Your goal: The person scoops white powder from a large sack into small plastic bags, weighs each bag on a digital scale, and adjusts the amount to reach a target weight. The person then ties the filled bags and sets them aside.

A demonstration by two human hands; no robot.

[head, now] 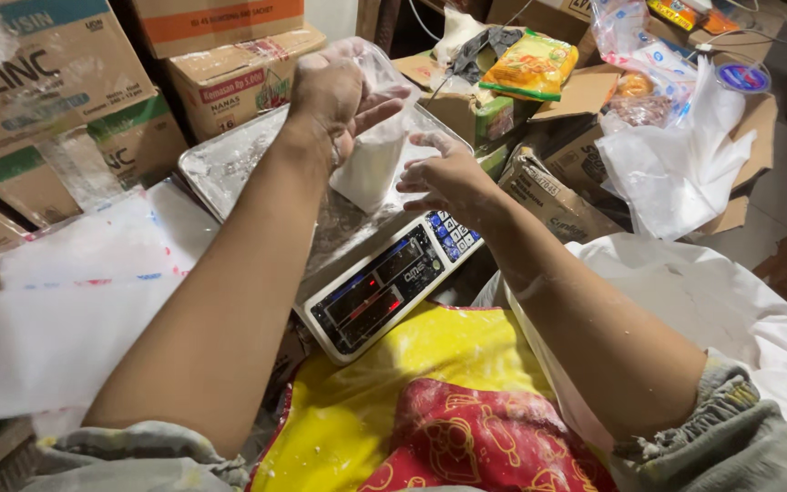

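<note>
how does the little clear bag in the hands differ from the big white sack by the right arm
The small clear bag is lifted above the scale tray, pinched at its top by the left hand with the right hand beside it; the big white sack sits low at the person's right. The bag is narrow and see-through; the sack is wide and opaque. Both appear to hold white powder.

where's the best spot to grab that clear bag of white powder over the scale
Probably the gathered neck, from above. The clear bag hangs with its powder sunk to the bottom, so the top is slack film that bunches easily; the left hand already pinches it there. The right hand could steady the full lower part from the side.
</note>
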